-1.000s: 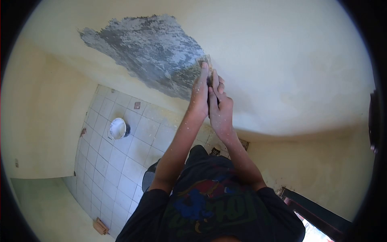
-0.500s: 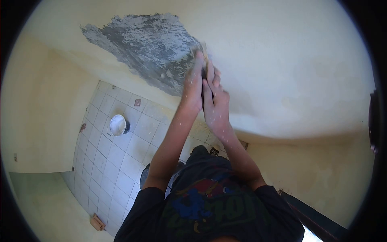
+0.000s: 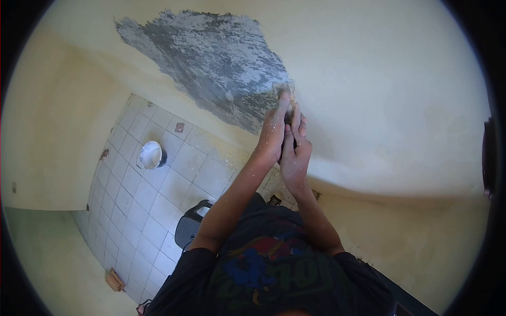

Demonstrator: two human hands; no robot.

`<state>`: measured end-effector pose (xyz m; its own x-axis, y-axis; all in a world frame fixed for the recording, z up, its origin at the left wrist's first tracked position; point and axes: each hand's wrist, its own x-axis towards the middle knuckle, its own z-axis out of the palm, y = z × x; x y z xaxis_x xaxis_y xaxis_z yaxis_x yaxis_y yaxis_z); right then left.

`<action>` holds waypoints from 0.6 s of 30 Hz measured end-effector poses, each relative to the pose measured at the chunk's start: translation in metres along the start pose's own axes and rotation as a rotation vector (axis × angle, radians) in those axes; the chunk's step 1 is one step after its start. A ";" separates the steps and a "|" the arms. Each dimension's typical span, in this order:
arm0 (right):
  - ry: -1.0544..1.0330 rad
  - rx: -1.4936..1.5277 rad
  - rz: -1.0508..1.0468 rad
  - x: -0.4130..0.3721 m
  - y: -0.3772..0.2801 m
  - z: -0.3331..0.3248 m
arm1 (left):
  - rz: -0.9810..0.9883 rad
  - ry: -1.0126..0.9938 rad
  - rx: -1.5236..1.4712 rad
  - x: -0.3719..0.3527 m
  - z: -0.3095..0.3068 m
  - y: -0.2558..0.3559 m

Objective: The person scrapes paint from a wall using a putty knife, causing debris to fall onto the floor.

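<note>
Both of my hands are closed around the handle of a scraper [image 3: 290,100], its blade against the wall [image 3: 369,79]. My left hand [image 3: 273,131] grips from the left, with its thumb stretched up toward the blade. Lower and to the right, my right hand [image 3: 296,155] wraps the handle, most of which the fingers hide. The blade touches the right edge of a rough grey patch [image 3: 205,58], where the cream paint is off the wall. Pale flecks dot both hands and forearms.
A white-rimmed bucket [image 3: 152,155] stands on the tiled floor [image 3: 179,174] below. Beside my left arm is a dark plastic stool [image 3: 187,229]. A brown block-like object [image 3: 114,280] lies near the left wall. Crumbs of debris lie along the wall's foot.
My hands and the scraper have moved right and down in the view, while the view itself has shifted slightly. More of the stool shows. Both hands keep hold of the scraper.
</note>
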<state>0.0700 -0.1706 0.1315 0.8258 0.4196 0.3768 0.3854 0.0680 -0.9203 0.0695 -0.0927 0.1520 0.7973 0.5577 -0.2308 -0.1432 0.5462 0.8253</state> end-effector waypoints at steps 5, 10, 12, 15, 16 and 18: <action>-0.165 -0.017 0.119 -0.004 -0.003 -0.007 | -0.027 -0.033 0.004 -0.009 -0.003 0.002; 0.000 -0.054 -0.026 0.001 0.003 -0.005 | -0.078 0.010 -0.019 -0.008 0.007 0.000; -0.009 -0.057 0.043 0.014 -0.012 -0.007 | 0.007 -0.011 -0.060 -0.006 0.014 0.017; -0.238 -0.204 -0.023 0.024 -0.022 -0.010 | 0.085 -0.037 -0.106 -0.007 0.017 0.036; -0.192 -0.175 -0.099 0.020 -0.019 -0.008 | 0.089 -0.054 -0.049 -0.009 0.015 0.035; -0.152 -0.146 -0.187 0.006 -0.005 -0.007 | 0.106 -0.069 0.003 -0.010 0.004 0.019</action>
<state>0.0759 -0.1742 0.1396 0.6677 0.5441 0.5080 0.5894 0.0304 -0.8073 0.0611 -0.0902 0.1718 0.8163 0.5677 -0.1063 -0.2271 0.4848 0.8447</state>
